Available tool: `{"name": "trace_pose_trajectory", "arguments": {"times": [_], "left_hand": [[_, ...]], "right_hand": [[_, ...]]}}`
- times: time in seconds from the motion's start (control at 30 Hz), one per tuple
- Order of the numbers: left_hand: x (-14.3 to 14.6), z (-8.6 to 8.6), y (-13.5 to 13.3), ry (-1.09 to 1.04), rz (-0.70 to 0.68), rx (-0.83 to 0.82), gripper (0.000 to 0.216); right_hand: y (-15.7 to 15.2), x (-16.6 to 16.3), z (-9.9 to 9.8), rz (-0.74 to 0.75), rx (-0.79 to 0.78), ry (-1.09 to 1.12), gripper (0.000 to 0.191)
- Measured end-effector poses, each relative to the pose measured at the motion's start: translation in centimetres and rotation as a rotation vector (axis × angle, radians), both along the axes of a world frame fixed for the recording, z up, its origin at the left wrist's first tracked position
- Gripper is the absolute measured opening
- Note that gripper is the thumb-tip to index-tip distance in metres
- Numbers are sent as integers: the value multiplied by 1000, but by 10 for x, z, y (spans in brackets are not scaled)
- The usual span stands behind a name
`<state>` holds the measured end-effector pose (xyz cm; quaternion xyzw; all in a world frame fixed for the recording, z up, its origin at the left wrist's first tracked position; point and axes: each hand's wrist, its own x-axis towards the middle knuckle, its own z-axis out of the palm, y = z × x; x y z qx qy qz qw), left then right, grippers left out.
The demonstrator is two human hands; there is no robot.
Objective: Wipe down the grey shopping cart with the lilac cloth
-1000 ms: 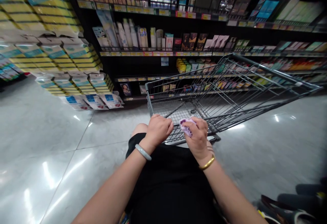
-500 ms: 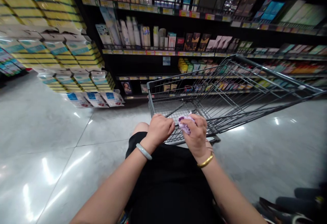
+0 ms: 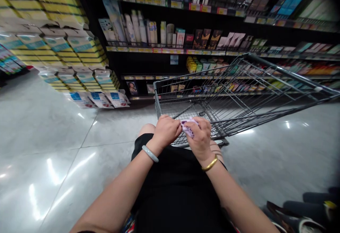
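A grey wire shopping cart (image 3: 285,70) stands before my knees, tilted across the view. My left hand (image 3: 166,130) is closed around the cart's near rim, a pale bangle on its wrist. Just to the right, my right hand (image 3: 199,135) pinches a crumpled purple and white cloth (image 3: 189,129). The cloth is against the rim close to my left thumb. A gold bangle circles the right wrist. My right fingers and the palm hide part of the cloth and the bar beneath.
Behind the cart run dark store shelves (image 3: 148,50) with bottles, boxes and tubes. A stack of yellow packages (image 3: 85,50) stands at the left. Shiny grey floor (image 3: 61,134) spreads around. Another person's legs and shoes (image 3: 305,208) show at the lower right.
My right hand has slid slightly left along the rim with the cloth, which now meets my left hand. The left hand keeps its hold. The view has shifted slightly.
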<state>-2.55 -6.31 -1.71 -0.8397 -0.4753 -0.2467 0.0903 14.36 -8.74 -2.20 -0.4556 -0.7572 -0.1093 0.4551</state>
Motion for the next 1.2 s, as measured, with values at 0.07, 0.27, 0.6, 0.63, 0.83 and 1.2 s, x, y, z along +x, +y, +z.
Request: {"name": "trace_pose_trajectory", "arguments": {"times": [0.07,0.27,0.6,0.63,0.83,1.2], "left_hand": [[0,-1,0,0,-4,2,32],[0,2,-1,7,-2,-7,33],[2,1,-2,-3,0,3,34],[2,1,-2,-4,1,4,34],[1,1,-1,1,-5,-4,35],[1,1,0,16,-1,12,34]], "right_hand": [[-2,-1,-5,-4,-2,-35,16],[-8,5,-12,52,13,-16,16],[-3,17,-15,-31,-24,-58,17],[-7,16,-22,-7,-46,-67,18],[-10,20,-8,-11,4,64,14],[-3,29,-24,-41,37,10,14]]}}
